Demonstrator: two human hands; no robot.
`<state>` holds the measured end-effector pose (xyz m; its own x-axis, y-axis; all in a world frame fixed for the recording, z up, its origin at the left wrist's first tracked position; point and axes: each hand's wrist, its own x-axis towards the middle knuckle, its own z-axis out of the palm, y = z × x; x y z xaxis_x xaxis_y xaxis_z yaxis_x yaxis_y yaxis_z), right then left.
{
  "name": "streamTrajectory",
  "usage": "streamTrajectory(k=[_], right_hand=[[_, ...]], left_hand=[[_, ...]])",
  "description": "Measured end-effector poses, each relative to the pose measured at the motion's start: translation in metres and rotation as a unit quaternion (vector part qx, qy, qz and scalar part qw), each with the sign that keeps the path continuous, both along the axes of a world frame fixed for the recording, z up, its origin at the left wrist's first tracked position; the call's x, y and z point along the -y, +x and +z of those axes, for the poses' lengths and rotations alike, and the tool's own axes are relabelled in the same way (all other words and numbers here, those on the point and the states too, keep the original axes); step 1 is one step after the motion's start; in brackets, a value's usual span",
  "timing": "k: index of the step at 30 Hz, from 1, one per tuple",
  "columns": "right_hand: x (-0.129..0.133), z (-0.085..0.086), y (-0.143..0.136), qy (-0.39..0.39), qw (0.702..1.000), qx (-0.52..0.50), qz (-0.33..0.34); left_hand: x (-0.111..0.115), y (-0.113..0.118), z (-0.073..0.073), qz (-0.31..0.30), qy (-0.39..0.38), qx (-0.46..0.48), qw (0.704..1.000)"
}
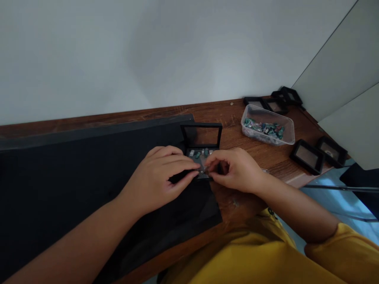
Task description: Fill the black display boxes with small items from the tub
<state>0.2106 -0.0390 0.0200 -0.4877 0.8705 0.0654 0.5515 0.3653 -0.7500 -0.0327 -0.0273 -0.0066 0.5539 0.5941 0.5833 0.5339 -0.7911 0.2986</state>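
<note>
A small black display box [202,136] stands with its clear-windowed lid raised, at the edge of a black mat. Several small green and whitish stones [197,155] lie inside, mostly along the back. From the left, my left hand [164,173] reaches over the box, its thumb and index fingertips closed together above the grey inner surface. My right hand [237,169] comes in from the other side with thumb and fingers pinched close to the left fingertips. What either pinch holds is too small and dark to make out.
A clear plastic tub [268,125] of mixed green, white and reddish stones sits to the right. More black framed boxes [307,157] lie near the table's right end and back corner. The black mat [74,177] covers the left side; a pale wall rises behind.
</note>
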Motion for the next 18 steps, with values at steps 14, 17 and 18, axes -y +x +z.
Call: streamTrajectory(k=[14, 17, 18], right_hand=[[-0.0012, 0.0017, 0.0011, 0.006, 1.000, 0.011, -0.011], [-0.0017, 0.0008, 0.0015, 0.009, 1.000, 0.008, -0.015], [-0.0019, 0.0005, 0.0016, 0.009, 1.000, 0.006, -0.015]], left_hand=[[-0.0007, -0.0013, 0.0025, 0.036, 0.006, -0.007, 0.999], [-0.0003, -0.0004, -0.0030, 0.029, -0.002, -0.045, 0.999], [-0.0006, -0.0005, -0.0051, 0.030, -0.003, -0.054, 0.998]])
